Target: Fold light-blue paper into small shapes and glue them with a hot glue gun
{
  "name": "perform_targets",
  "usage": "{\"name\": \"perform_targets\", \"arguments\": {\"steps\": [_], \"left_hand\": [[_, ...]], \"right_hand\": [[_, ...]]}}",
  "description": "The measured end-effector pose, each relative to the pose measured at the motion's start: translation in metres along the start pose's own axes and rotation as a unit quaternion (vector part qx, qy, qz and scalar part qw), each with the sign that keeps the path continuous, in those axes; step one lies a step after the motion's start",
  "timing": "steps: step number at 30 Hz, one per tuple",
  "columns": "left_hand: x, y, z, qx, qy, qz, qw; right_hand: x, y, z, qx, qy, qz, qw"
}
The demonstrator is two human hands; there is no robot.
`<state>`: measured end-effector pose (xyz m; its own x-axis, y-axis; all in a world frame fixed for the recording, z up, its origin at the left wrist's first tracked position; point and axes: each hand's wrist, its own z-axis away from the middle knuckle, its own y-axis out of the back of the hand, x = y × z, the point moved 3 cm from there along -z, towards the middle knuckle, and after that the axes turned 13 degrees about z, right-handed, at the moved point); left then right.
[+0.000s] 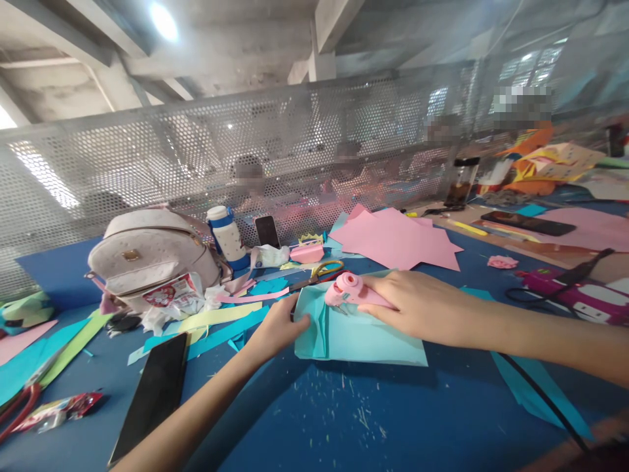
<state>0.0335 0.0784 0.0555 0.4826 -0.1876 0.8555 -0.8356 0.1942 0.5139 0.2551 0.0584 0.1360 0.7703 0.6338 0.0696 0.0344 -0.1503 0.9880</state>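
A sheet of light blue paper [373, 344], with a folded strip along its left side, is held over the blue table. My left hand [281, 324] grips its left edge, thumb in front and the other fingers mostly hidden. Closed around a pink glue tape roller [350, 288] is my right hand [400, 301], over the upper part of the paper. The roller has a round hub, and its tip points down and left near the folded strip. Just behind the paper lie scissors with yellow handles [328, 267].
A pale backpack [147, 252], a flask [227, 236] and a phone [266, 232] stand along the perforated metal screen [187, 170]. Pink sheets [398, 239] lie behind my hands. Another phone [154, 387] and red-handled scissors [24, 410] are at left, a purple-and-white object [574, 298] at right.
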Motion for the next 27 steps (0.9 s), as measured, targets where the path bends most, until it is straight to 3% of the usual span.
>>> {"name": "perform_targets", "arguments": {"steps": [13, 21, 27], "left_hand": [[0.001, 0.001, 0.000, 0.000, 0.002, 0.013, 1.000], [-0.002, 0.003, -0.002, 0.009, 0.001, 0.012, 1.000], [0.000, 0.002, -0.001, 0.016, -0.020, 0.005, 1.000]], "right_hand": [[0.002, -0.002, 0.002, 0.003, 0.012, -0.011, 1.000], [-0.009, -0.002, 0.007, -0.043, 0.041, -0.007, 0.998], [-0.017, -0.005, 0.012, -0.029, 0.059, -0.041, 0.997]]}}
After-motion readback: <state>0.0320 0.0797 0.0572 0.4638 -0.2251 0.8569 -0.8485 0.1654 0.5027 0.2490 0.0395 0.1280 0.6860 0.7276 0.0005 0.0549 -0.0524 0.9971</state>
